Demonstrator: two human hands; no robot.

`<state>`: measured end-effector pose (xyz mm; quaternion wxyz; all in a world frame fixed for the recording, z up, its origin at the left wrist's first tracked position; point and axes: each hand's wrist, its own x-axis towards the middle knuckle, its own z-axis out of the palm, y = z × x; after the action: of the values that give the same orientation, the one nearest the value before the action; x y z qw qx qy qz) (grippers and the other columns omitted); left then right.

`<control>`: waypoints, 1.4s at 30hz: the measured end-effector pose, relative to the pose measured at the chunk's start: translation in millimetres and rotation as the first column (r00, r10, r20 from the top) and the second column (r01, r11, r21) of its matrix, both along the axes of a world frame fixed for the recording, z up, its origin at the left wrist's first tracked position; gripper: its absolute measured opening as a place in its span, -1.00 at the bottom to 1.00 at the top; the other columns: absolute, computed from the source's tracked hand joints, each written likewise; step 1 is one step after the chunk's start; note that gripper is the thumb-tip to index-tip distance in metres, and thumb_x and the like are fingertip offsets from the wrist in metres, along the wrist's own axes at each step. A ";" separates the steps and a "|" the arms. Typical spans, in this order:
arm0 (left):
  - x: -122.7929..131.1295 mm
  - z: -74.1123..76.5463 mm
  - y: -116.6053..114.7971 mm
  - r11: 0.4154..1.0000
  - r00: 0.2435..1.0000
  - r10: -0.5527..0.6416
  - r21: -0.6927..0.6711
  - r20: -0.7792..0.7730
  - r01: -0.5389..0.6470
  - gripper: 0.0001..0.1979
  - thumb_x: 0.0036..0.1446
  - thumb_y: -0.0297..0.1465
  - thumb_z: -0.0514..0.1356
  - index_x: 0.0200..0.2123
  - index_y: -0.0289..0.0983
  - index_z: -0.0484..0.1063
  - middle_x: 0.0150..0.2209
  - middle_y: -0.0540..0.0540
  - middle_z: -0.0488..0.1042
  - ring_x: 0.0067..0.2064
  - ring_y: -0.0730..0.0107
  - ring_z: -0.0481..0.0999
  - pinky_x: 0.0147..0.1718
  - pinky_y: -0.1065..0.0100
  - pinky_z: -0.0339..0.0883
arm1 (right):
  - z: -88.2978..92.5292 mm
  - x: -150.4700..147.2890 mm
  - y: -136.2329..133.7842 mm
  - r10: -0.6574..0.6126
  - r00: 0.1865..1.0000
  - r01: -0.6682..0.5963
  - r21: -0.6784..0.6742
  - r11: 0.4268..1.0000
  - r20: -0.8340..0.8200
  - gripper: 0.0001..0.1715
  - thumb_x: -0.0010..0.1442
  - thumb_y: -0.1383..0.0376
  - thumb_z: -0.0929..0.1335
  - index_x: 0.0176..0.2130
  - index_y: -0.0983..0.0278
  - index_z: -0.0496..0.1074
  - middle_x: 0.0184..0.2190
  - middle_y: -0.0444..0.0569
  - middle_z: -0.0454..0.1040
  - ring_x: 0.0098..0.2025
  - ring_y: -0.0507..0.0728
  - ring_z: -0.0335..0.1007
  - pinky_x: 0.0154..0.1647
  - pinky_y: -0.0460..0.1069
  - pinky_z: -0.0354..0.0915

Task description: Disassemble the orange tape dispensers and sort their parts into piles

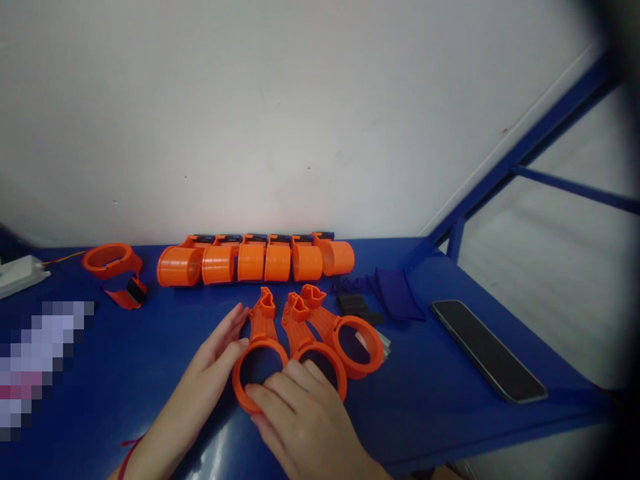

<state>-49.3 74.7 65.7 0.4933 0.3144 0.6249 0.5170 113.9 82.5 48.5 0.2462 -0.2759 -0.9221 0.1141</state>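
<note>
head, left hand (214, 355), right hand (300, 420), orange ring (236, 377)

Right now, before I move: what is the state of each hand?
Left hand: open, beside the orange plastic ring, not holding it.
Right hand: open, resting on that ring.

Three orange printed ring pieces (295, 327), lying flat side by side, rims touching, tapered arms pointing far.

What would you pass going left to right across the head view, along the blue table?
white power box → orange ring → row of orange tubes → blue cloth → black phone
</note>
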 end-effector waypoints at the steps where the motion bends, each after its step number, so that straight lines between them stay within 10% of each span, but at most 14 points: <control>1: 1.0 1.6 -0.3 1.000 1.000 0.001 -0.003 -0.016 -0.001 -0.33 0.05 -0.28 0.18 0.22 -0.39 0.19 0.28 -0.26 0.23 0.28 0.16 0.21 0.23 0.20 0.10 | 1.6 0.4 -0.1 0.005 1.000 -0.006 -0.016 1.000 -0.024 -0.80 0.23 0.27 0.34 -0.11 0.20 0.43 -0.34 -0.14 0.50 -0.30 0.10 0.31 -0.29 0.02 0.15; 8: 3.3 0.5 -3.2 0.997 0.992 -0.073 -0.014 -0.104 0.072 -0.26 0.07 -0.20 0.13 0.27 -0.41 0.09 0.34 -0.23 0.08 0.33 0.16 0.09 0.27 0.15 -0.02 | 32.0 20.6 11.3 0.017 0.957 -0.048 -0.100 0.994 -0.290 -0.75 0.19 0.36 0.33 -0.09 0.23 0.42 -0.22 -0.08 0.52 -0.24 0.08 0.40 -0.21 -0.02 0.28; 13: -2.7 -14.1 -3.9 0.983 0.937 -0.175 -0.007 -0.303 0.182 -0.26 0.16 -0.12 0.08 0.31 -0.33 -0.02 0.38 -0.24 -0.03 0.37 0.11 -0.04 0.30 0.01 -0.20 | 46.6 60.2 63.3 -0.306 0.917 0.270 -0.168 0.948 -0.256 -0.80 0.27 0.33 0.26 -0.17 0.22 0.46 -0.23 -0.04 0.50 -0.21 0.10 0.41 -0.21 -0.01 0.31; 17: 0.4 -8.3 -14.1 0.948 0.741 -0.141 0.128 -0.657 0.293 -0.36 0.17 -0.19 0.11 0.28 -0.13 0.02 0.37 -0.20 -0.03 0.35 0.03 0.00 0.25 -0.11 -0.07 | 48.2 90.1 105.0 -0.506 0.842 0.500 -0.080 0.862 -0.190 -0.78 0.25 0.27 0.27 -0.16 0.25 0.47 -0.33 -0.03 0.47 -0.39 0.10 0.33 -0.35 0.01 0.27; 22: 22.8 2.9 -27.2 0.832 0.369 -0.158 0.078 -0.916 0.549 -0.10 -0.06 -0.23 0.30 0.31 0.02 -0.07 0.35 -0.27 -0.07 0.34 -0.30 -0.09 0.13 -0.40 -0.02 | 44.8 100.5 119.1 -0.345 0.935 0.333 -0.130 0.934 -0.084 -0.79 0.24 0.26 0.27 -0.15 0.23 0.44 -0.19 -0.01 0.44 -0.25 0.12 0.35 -0.22 0.02 0.29; 27: 42.3 -3.8 -26.5 0.791 0.154 -0.142 -0.018 -0.978 0.612 -0.05 -0.21 -0.10 0.37 0.27 0.08 0.06 0.31 -0.37 -0.02 0.29 -0.52 -0.04 0.01 -0.58 -0.06 | 27.6 93.5 143.7 -0.450 0.883 0.399 -0.293 0.869 -0.135 -0.54 0.10 0.18 0.37 -0.01 0.27 0.37 -0.11 0.06 0.39 -0.28 0.14 0.31 -0.13 0.10 0.27; 33: 44.1 -3.9 -19.7 0.831 0.088 -0.120 -0.052 -0.989 0.554 -0.43 0.14 -0.22 0.17 0.23 0.13 0.14 0.28 -0.28 0.08 0.30 -0.31 0.04 0.07 -0.44 0.07 | 14.0 86.2 194.4 -0.529 0.831 0.382 -0.515 0.767 -0.173 -0.42 0.06 0.07 0.38 0.00 0.34 0.35 -0.15 0.13 0.47 -0.49 0.03 0.27 -0.44 -0.01 0.27; 42: 39.1 1.7 -8.6 0.809 0.117 -0.170 -0.071 -0.978 0.584 -0.42 0.17 -0.18 0.13 0.26 0.06 0.10 0.27 -0.25 0.09 0.33 -0.17 -0.01 0.16 -0.37 -0.06 | 14.4 73.5 204.9 -0.477 0.825 0.151 -0.695 0.703 -0.303 -0.48 -0.04 -0.09 0.38 -0.34 0.32 0.43 -0.58 -0.12 0.38 -0.62 -0.03 0.14 -0.62 -0.11 0.06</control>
<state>-10.2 66.1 67.4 0.0574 0.7906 0.5878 0.1618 187.4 287.4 63.0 0.3640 -0.4656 -0.6762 0.4398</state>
